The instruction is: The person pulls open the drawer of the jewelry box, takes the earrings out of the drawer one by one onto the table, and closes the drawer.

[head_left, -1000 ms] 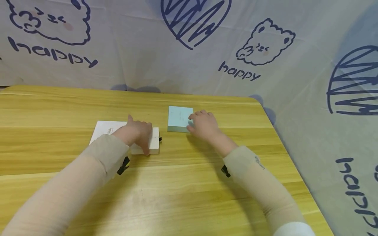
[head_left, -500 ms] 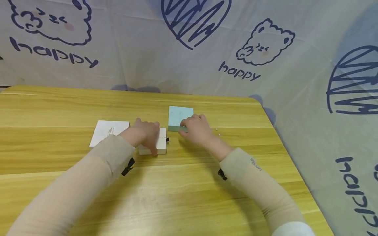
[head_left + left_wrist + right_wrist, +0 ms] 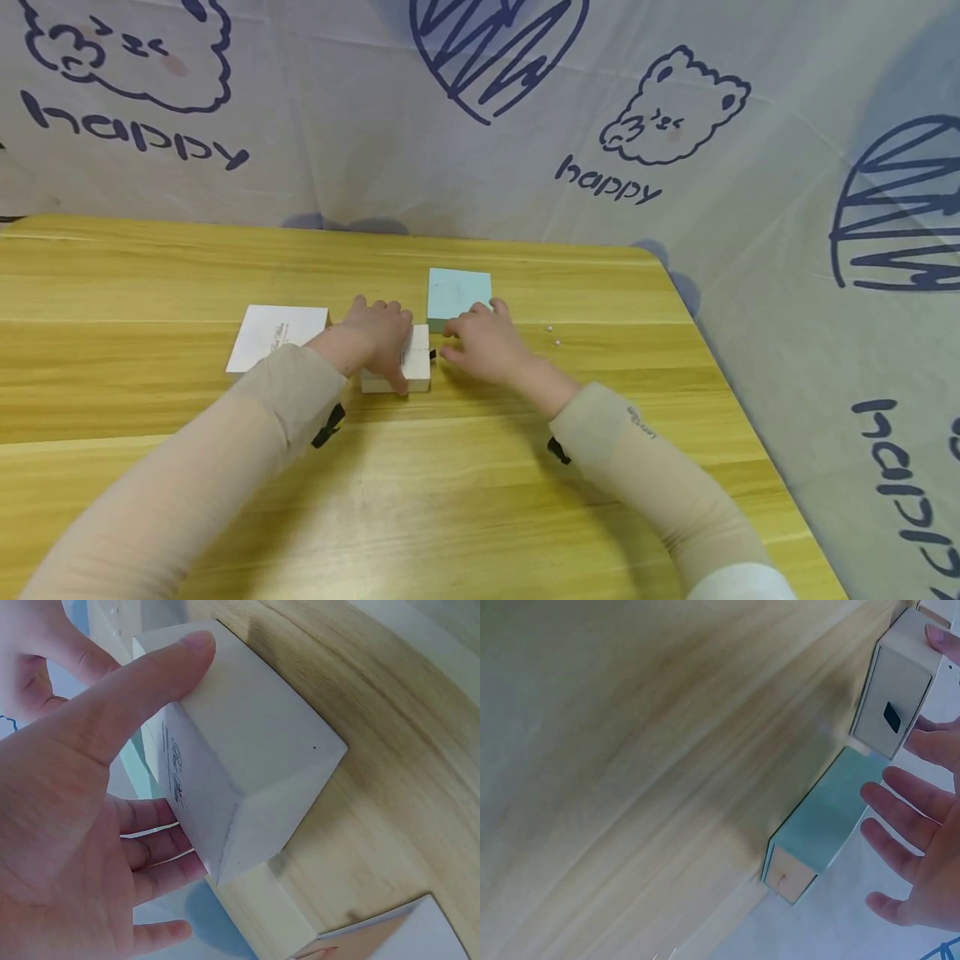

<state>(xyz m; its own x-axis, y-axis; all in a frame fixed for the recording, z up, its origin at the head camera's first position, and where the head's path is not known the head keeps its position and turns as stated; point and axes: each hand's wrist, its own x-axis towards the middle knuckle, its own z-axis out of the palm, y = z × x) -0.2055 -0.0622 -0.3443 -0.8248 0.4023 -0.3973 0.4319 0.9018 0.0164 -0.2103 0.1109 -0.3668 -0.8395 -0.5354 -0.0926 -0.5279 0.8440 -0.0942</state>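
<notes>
My left hand (image 3: 377, 337) grips a small white drawer box (image 3: 247, 750) with printed lettering. In the left wrist view, its thumb lies on one side and the fingers on the opposite side. A black pull tab (image 3: 892, 718) sticks out of the box's right end. My right hand (image 3: 487, 343) is beside that end, fingers spread and loosely bent, holding nothing that I can see. Just behind it stands a light blue box (image 3: 457, 293), whose pale end with a small loop shows in the right wrist view.
A flat white box (image 3: 273, 336) with gold lettering lies left of my left hand on the wooden table (image 3: 450, 500). Two tiny pale beads (image 3: 557, 342) lie right of the light blue box. A printed cloth (image 3: 360, 125) hangs behind the table.
My left hand has slid the white drawer box rightward, away from the lettered flat box. My right hand has moved left and nearer, off the light blue box, uncovering the tiny beads.
</notes>
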